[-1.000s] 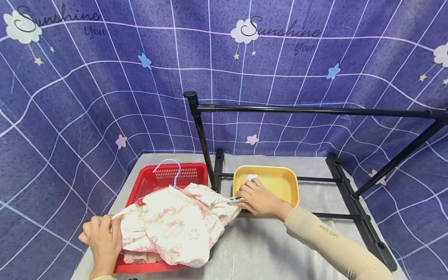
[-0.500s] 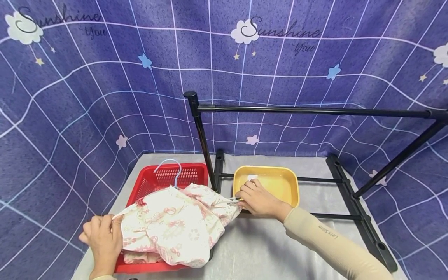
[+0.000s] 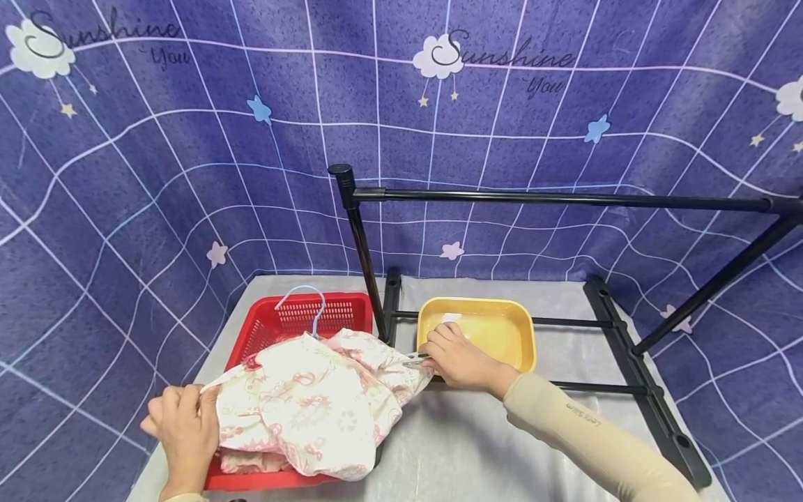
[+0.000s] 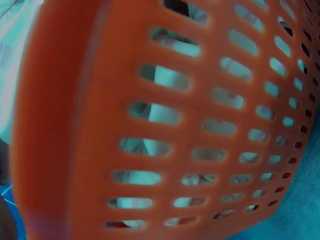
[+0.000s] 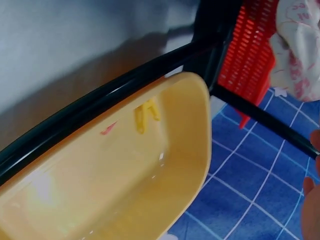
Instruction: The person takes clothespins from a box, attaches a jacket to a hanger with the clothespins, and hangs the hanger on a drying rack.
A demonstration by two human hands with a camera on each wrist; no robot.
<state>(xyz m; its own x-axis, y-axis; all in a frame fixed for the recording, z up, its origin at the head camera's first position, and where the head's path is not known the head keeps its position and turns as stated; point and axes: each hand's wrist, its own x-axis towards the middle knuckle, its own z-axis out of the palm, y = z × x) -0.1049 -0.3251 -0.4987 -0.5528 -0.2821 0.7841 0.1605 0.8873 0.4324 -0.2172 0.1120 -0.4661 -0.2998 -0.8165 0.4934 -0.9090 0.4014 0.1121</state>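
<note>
A white garment with pink print (image 3: 314,418) lies bunched over the red basket (image 3: 249,331), on a pale blue hanger (image 3: 323,305) whose hook sticks up. At its left end my left hand (image 3: 185,429) pinches a narrow white edge of the cloth. My right hand (image 3: 463,359) pinches a small greyish clip (image 3: 413,362) at the garment's right corner, by the front left of the yellow tray (image 3: 530,335). The left wrist view shows mostly the basket's slotted wall (image 4: 195,115). Only fingertips of my right hand show at the edge of the right wrist view.
A black rack stands on the grey table (image 3: 470,439), with an upright post (image 3: 364,258) right beside the basket and a crossbar (image 3: 539,198) above. Its lower bars pass by the tray. In the tray lie a yellow clothespin (image 5: 145,117) and a small pink thing (image 5: 108,128).
My right hand has shifted slightly left with the clip. The left hand and the garment look unchanged.
</note>
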